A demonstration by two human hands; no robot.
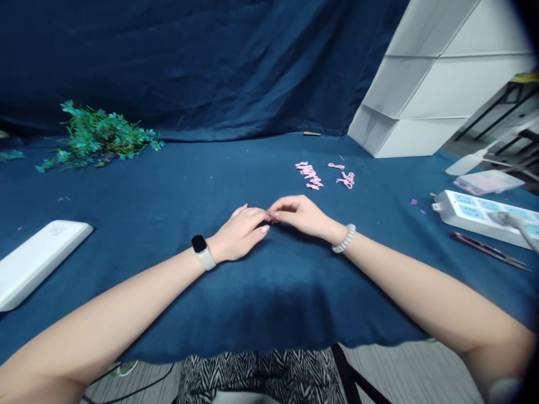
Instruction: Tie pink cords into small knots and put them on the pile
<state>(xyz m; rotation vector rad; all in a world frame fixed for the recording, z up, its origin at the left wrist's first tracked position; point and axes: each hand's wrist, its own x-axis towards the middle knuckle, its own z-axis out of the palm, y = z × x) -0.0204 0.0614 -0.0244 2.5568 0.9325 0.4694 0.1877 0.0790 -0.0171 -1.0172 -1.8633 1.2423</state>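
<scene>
Palm down over the blue cloth [168,314], my left hand [240,233] has its thumb apart from the fingers and wears a watch [199,243] at the wrist. My right hand [302,216] meets its fingertips, with thumb and index finger pinched together. Whatever lies between those fingertips is too small to make out. A beaded bracelet [344,239] circles my right wrist. Beyond my right hand lie pink looped cords [309,174] in a cluster, with a small pink loop [336,166] and another pink bundle [346,180] to their right.
A white power bank [40,261] lies at the left, below green artificial foliage [101,137]. On the right are a white power strip [475,212], dark tweezers [488,250] and a clear plastic box [488,181]. White stacked boxes [425,92] stand at the back right.
</scene>
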